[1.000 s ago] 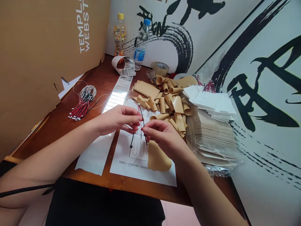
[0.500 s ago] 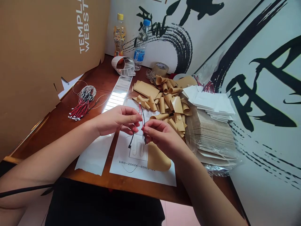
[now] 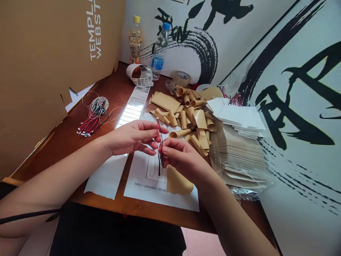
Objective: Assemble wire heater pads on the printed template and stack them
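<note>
A thin cable (image 3: 159,161) with red and black wires and a small white connector at its top hangs upright between my hands. Its dark lower part dangles over the printed sheet (image 3: 138,195). My right hand (image 3: 183,153) pinches the wires between thumb and fingers about midway down. Beside it, my left hand (image 3: 135,137) has its fingers apart, the index stretched out behind the wires and the thumb close to them. Beneath the hands, the sheet bears an outline drawing and printed letters, and a curled brown paper piece (image 3: 179,181) lies on its right part.
At left lies a bundle of similar cables (image 3: 93,117). A label strip (image 3: 130,110) runs back to its roll near two bottles (image 3: 159,53). Rolled brown papers (image 3: 190,121) are heaped behind my hands. At right stand stacked cards (image 3: 242,153) topped by white packets (image 3: 239,115).
The cable's dark lower end has swung from the left to hang beside the other wire at my right fingers. My left fingers have loosened and spread, the index reaching further right.
</note>
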The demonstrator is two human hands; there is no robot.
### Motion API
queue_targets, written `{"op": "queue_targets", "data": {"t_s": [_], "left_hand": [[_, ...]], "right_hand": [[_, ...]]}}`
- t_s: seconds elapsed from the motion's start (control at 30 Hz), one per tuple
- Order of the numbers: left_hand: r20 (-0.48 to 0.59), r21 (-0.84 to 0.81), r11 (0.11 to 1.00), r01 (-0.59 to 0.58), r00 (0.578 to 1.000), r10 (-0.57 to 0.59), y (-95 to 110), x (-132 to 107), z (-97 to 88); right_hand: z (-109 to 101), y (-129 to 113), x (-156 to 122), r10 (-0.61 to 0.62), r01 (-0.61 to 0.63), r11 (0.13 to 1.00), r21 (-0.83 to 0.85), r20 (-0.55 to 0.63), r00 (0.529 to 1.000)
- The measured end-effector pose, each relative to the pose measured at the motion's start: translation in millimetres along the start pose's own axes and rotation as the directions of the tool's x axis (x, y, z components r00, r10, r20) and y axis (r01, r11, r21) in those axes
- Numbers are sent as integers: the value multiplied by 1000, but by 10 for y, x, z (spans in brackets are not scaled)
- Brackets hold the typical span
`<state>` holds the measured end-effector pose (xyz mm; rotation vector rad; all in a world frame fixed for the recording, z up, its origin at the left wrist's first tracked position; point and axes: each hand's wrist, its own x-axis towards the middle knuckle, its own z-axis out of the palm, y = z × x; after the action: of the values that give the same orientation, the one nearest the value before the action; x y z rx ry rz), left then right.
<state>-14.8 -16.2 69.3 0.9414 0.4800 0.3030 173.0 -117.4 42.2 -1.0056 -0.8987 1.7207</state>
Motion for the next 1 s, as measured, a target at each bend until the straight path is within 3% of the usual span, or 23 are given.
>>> {"op": "queue_targets", "data": {"t_s": [0.13, 0.3, 0.47, 0.63, 0.87, 1.0], "left_hand": [[94, 0, 1000, -15, 995, 15, -27, -15, 23], [96, 43, 996, -78, 993, 73, -16, -68, 113], [-57, 150, 974, -170, 982, 180, -3, -83, 177], [-248, 341, 913, -223, 916, 317, -48, -3, 130], [-371, 417, 889, -190, 857, 358, -77, 70, 54], [-377, 414, 894, -171, 862, 339, -104, 106, -10]], "right_hand": [[40, 11, -22, 35, -40, 997, 59, 72, 997], [106, 29, -39, 56, -80, 987, 138, 171, 984], [109, 25, -43, 77, -94, 988, 125, 130, 989], [93, 28, -22, 106, -108, 993, 57, 40, 994], [92, 16, -16, 140, -143, 989, -31, -76, 987], [109, -10, -17, 77, -106, 978, -179, -163, 984]]}}
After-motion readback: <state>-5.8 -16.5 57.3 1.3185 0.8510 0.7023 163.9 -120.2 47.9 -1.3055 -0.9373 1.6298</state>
